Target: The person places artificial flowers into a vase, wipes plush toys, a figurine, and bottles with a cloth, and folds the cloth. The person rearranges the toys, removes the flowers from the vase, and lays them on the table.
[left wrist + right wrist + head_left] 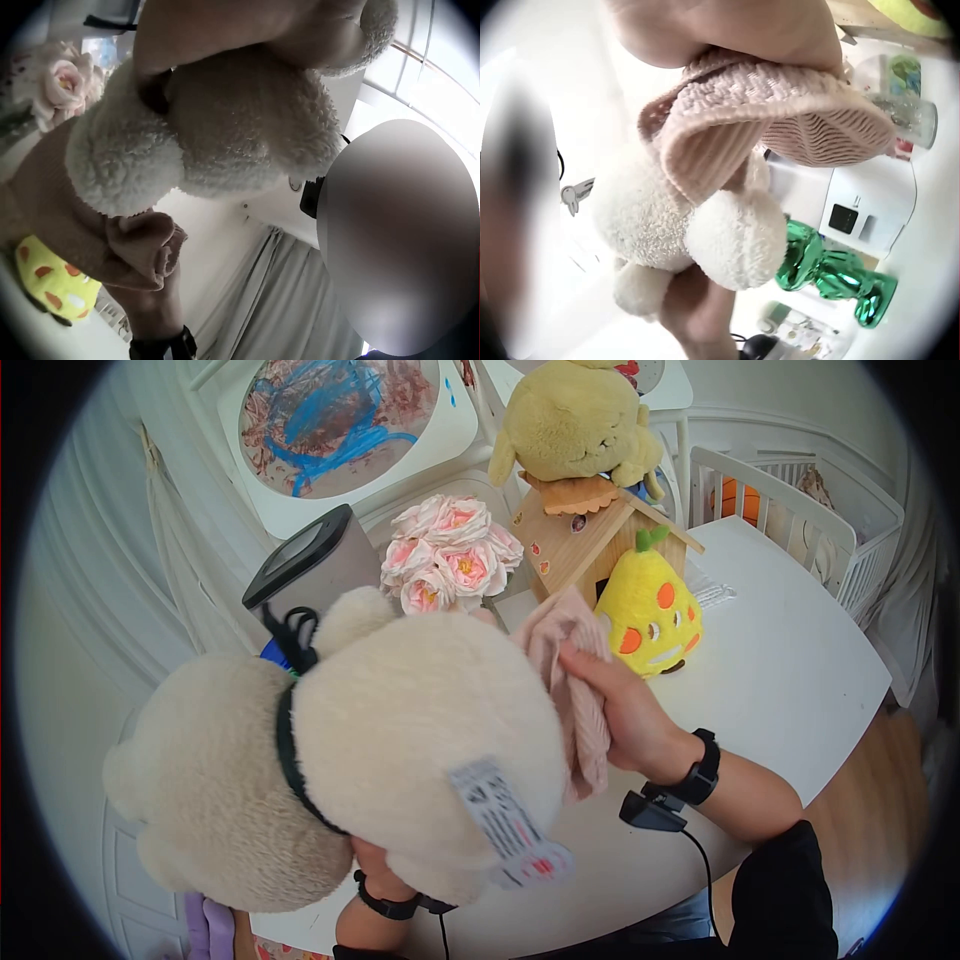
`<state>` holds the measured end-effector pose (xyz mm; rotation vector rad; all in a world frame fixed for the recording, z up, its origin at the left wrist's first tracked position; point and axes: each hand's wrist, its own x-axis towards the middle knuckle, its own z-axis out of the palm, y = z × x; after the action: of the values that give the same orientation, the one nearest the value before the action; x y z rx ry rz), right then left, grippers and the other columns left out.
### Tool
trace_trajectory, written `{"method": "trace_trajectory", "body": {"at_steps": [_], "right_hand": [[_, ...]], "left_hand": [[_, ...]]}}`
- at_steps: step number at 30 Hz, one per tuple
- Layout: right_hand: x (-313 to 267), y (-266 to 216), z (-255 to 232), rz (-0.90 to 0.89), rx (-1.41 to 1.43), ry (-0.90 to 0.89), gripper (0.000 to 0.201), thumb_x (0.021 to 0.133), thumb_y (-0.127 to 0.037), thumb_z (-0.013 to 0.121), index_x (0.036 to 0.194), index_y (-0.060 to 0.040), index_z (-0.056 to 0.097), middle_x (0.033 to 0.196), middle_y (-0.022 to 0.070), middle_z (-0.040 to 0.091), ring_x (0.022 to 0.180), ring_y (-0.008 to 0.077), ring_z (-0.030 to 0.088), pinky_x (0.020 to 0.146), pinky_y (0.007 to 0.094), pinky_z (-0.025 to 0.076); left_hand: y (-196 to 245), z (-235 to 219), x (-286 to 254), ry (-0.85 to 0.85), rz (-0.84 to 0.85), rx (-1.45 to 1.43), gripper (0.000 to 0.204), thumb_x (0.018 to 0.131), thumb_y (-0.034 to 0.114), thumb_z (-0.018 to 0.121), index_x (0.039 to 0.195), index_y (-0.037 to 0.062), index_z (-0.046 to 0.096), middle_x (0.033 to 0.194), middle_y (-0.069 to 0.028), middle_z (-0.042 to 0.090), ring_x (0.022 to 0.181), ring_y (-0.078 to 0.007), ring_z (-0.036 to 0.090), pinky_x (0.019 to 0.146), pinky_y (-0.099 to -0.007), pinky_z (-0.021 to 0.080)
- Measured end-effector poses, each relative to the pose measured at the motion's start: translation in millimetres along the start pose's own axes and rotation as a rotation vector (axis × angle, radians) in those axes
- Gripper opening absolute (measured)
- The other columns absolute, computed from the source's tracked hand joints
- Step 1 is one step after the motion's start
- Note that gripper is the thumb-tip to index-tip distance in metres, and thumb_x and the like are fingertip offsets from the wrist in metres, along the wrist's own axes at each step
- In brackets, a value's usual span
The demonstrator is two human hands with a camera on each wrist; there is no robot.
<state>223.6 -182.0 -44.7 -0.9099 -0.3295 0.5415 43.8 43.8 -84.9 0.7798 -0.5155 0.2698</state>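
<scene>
A big cream plush toy (pixel 430 700), with a dark ribbon round its neck and a white label (pixel 495 810) at its lower end, lies sideways above the table in the head view. My left hand (pixel 375 870) holds it from below, its fingers mostly hidden by the fur. Against the plush's right end, my right hand (pixel 635 710) pinches a pink ribbed knit cloth (pixel 580 710), thumb on top. The right wrist view shows the knit cloth (pixel 750 120) bunched and folded under the fingers, with the plush's white fluffy limbs (pixel 735 240) just beyond.
On the white table (pixel 800 670) a yellow pear-shaped plush (pixel 655 615) leans by a wooden house (pixel 570 530) with another plush (pixel 570 420) on top. Pink flowers (pixel 455 550) and a grey bin (pixel 310 560) stand behind. A shiny green figure (pixel 832 270) shows in the right wrist view.
</scene>
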Motion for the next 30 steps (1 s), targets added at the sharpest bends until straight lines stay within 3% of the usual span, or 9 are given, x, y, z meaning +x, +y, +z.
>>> {"method": "trace_trajectory", "body": {"at_steps": [2,3,4,6,10,12,19,24,30], "right_hand": [[-23.3,0.1,23.0,0.150,0.134,-0.186,0.040,0.106,-0.031,0.047,0.130,-0.0008,0.055,0.121,0.0086,0.066,0.105,0.0151,0.064,0.091,0.0295,0.052],[-24.7,10.9,23.8,0.267,0.087,-0.118,0.043,0.107,-0.032,0.041,0.132,0.0008,0.054,0.125,0.0111,0.065,0.109,0.0171,0.064,0.095,0.0324,0.052],[-28.8,15.7,27.3,0.266,0.087,-0.111,0.043,0.107,-0.032,0.041,0.132,0.0008,0.054,0.125,0.0111,0.065,0.109,0.0171,0.064,0.095,0.0324,0.052],[-34.8,20.4,32.2,0.367,0.104,-0.242,0.042,0.107,-0.030,0.041,0.131,0.0014,0.055,0.126,0.0127,0.064,0.110,0.0180,0.064,0.095,0.0340,0.053],[-27.6,36.2,17.8,0.367,0.001,-0.332,0.042,0.106,-0.030,0.045,0.130,0.0028,0.054,0.118,0.0123,0.067,0.101,0.0155,0.066,0.090,0.0316,0.054],[-13.9,62.5,5.4,0.012,-0.366,-0.389,0.038,0.103,-0.029,0.052,0.121,0.0034,0.059,0.106,0.0091,0.070,0.085,0.0108,0.066,0.078,0.0268,0.055],[19.5,8.0,-21.9,0.071,-0.483,0.024,0.033,0.098,-0.028,0.059,0.100,0.0032,0.070,0.075,0.0034,0.067,0.068,0.0106,0.062,0.063,0.0288,0.051],[-4.3,-36.3,1.3,-0.570,-0.515,0.118,0.030,0.091,-0.008,0.062,0.119,0.0034,0.061,0.107,0.0087,0.068,0.094,0.0111,0.063,0.085,0.0279,0.051],[-29.7,-35.0,19.3,-0.807,-1.078,-0.060,0.053,0.080,0.012,0.050,0.131,0.0014,0.055,0.126,0.0145,0.060,0.112,0.0247,0.062,0.098,0.0297,0.046]], "left_hand": [[-19.7,-0.4,-11.7,0.467,-0.248,0.753,0.084,0.098,0.070,0.028,0.160,0.0146,0.022,0.160,-0.0116,0.036,0.142,-0.0377,0.039,0.118,-0.0535,0.031],[-18.1,-8.0,-7.9,0.293,-0.145,0.038,0.065,0.103,0.035,0.052,0.154,0.0005,0.029,0.153,-0.0177,0.042,0.137,-0.0303,0.047,0.114,-0.0459,0.039],[-17.1,-6.6,-3.4,0.292,-0.151,0.033,0.065,0.103,0.035,0.052,0.154,0.0005,0.029,0.153,-0.0177,0.042,0.137,-0.0303,0.047,0.114,-0.0459,0.039],[-13.1,2.4,9.1,0.219,-0.074,0.828,0.064,0.103,0.037,0.052,0.152,0.0010,0.031,0.151,-0.0175,0.045,0.136,-0.0309,0.048,0.113,-0.0446,0.041],[-11.9,35.5,36.2,0.300,-0.055,0.425,0.060,0.104,0.034,0.053,0.151,0.0007,0.034,0.147,-0.0169,0.048,0.134,-0.0302,0.050,0.111,-0.0426,0.042],[-7.9,47.6,49.0,0.409,-0.155,0.496,0.059,0.104,0.033,0.053,0.150,0.0001,0.035,0.146,-0.0164,0.049,0.133,-0.0289,0.051,0.110,-0.0413,0.043],[2.0,50.7,55.8,0.462,-0.216,0.785,0.050,0.093,0.022,0.073,0.134,-0.0012,0.057,0.129,-0.0130,0.064,0.116,-0.0252,0.062,0.100,-0.0367,0.049],[-12.5,56.2,65.6,0.359,-0.285,1.097,0.043,0.089,0.022,0.079,0.123,0.0000,0.066,0.119,-0.0110,0.070,0.110,-0.0206,0.065,0.095,-0.0346,0.050],[-45.8,34.2,59.7,0.112,-0.335,1.054,0.054,0.087,0.014,0.078,0.135,-0.0005,0.057,0.134,-0.0144,0.061,0.125,-0.0267,0.059,0.103,-0.0386,0.047]]}}
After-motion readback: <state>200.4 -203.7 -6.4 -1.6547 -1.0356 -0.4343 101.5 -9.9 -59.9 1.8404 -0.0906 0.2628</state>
